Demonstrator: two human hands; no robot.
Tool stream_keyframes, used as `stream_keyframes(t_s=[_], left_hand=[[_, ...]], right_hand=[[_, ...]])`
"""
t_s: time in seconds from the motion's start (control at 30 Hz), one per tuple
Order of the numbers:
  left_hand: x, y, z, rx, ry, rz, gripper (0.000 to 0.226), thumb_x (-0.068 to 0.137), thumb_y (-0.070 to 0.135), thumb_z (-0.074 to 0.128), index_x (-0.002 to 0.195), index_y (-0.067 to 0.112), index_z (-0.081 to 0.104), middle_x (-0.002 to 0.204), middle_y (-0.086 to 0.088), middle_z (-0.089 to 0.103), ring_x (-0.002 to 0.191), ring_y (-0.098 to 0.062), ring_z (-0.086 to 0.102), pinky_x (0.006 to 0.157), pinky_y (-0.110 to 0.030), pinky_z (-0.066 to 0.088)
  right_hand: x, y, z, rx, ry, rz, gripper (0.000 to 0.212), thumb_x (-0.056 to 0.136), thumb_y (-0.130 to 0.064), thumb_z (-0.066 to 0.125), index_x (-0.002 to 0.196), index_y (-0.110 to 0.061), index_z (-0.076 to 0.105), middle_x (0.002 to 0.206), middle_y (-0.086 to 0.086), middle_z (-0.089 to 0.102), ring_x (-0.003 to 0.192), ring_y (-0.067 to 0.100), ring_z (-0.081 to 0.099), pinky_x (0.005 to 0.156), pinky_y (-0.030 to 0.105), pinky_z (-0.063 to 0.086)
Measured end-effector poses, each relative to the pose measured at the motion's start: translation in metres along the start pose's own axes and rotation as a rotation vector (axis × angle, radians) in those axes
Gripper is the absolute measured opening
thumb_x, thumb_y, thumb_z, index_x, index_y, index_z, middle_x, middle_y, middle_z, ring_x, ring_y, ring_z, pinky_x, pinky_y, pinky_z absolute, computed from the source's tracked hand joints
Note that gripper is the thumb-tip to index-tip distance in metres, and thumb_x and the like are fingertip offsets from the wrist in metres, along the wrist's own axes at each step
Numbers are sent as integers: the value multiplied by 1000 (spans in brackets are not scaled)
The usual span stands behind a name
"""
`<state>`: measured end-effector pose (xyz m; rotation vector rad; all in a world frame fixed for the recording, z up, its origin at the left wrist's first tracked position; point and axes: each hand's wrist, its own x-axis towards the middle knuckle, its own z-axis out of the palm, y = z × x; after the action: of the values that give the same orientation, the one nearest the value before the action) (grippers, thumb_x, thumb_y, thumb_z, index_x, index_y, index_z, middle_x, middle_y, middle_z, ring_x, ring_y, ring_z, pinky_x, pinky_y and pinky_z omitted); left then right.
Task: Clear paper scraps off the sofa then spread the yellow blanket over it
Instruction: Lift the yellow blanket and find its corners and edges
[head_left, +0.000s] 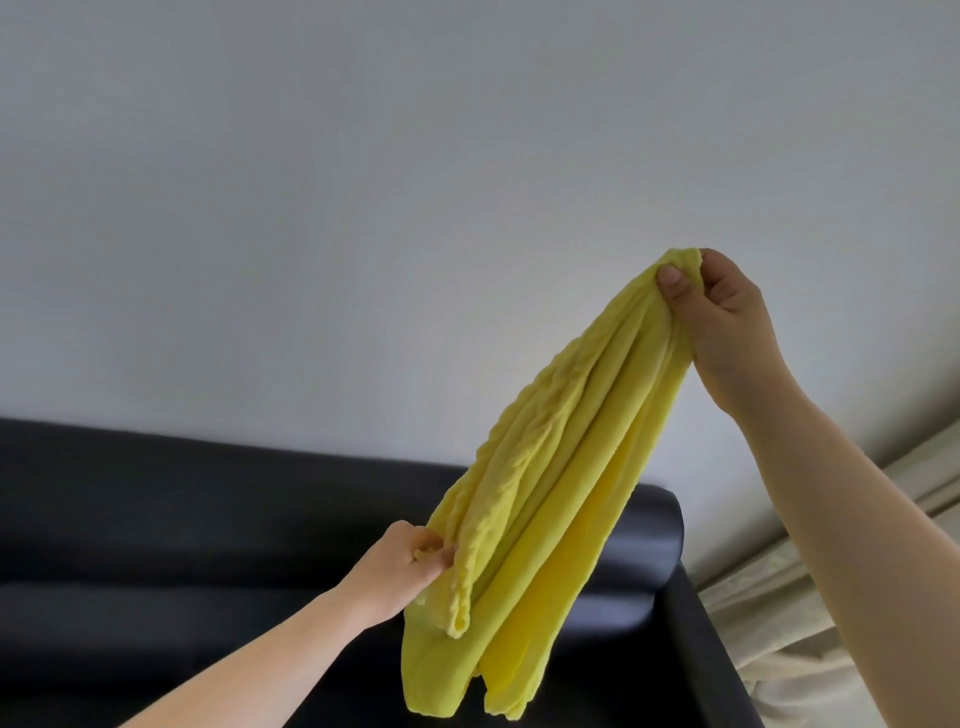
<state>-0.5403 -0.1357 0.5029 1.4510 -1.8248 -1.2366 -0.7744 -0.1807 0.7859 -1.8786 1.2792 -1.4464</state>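
Two hands pinch yellow blanket (561, 493) w/ curled fingers (672, 283): right hand (727, 322) at top, left hand (410, 564) lower edge.

The right hand (722, 322) was raised at right of frame, fingers pinched; the left hand (400, 571), low at centre, was clenched.

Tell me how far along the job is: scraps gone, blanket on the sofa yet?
Done, apparently: no paper scraps show on the visible part of the sofa, though much of the seat is hidden. In hand: the yellow blanket hangs bunched above it, right hand pinching its top, left hand gripping a lower edge. Remaining: open it and lay it over the sofa.
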Motion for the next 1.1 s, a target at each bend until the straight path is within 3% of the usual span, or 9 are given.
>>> stream_keyframes(t_s=[0.13,0.27,0.43,0.53,0.67,0.73,0.93,1.03,1.1], left_hand=[[0,10,9,102,84,-20,86,51,92,51,113,33,51,114,15,40,105,-7,47,92,-30,47],[-3,35,9,0,340,155,80,59,82,61,124,39,41,116,21,48,105,-1,51,93,-30,49],[0,54,7,-178,453,196,82,72,74,55,140,35,29,136,16,41,122,-6,45,103,-36,44],[2,73,-3,-183,459,357,66,84,69,41,139,34,33,136,18,44,125,-1,44,105,-33,41],[12,81,-34,-254,48,244,47,87,51,54,132,47,39,124,21,57,113,-2,55,101,-37,47],[11,80,-40,-157,-16,196,37,85,43,63,120,44,53,113,20,63,104,-3,60,94,-34,50],[-2,62,-43,-177,186,159,28,72,44,78,92,30,64,85,9,71,75,-3,67,67,-23,53],[-7,40,-46,40,283,224,23,78,34,73,93,28,56,82,8,65,73,-5,63,68,-27,53],[-12,26,-45,155,453,310,24,83,22,69,98,23,51,91,8,58,79,-5,58,69,-28,51]], right_hand=[[0,-5,-3,33,-22,-4,12,90,-33,63,84,-24,61,80,-2,57,82,21,54,75,38,45],[-1,-7,-1,61,-38,1,21,78,-45,66,83,-25,62,81,-1,58,84,23,55,77,41,46],[0,-2,4,59,-51,5,10,87,-35,65,81,-27,63,79,-2,59,82,21,56,75,39,47],[-2,-3,5,62,-50,3,12,86,-38,67,80,-28,63,80,-1,60,82,22,56,76,41,47],[-3,-5,4,75,-53,2,20,79,-45,68,82,-26,63,81,1,59,83,23,56,77,42,46],[-3,-3,4,51,-54,-2,13,87,-36,66,84,-24,62,80,-1,59,81,20,56,75,38,46],[4,14,1,-82,219,78,15,91,-29,62,80,-20,57,71,-2,51,66,11,47,63,28,41],[9,24,-1,-105,363,137,25,90,-31,63,71,-24,48,63,-8,43,58,7,40,57,25,36],[13,27,-2,-120,403,151,24,89,-32,63,73,-22,48,64,-8,42,58,8,39,57,26,36]])
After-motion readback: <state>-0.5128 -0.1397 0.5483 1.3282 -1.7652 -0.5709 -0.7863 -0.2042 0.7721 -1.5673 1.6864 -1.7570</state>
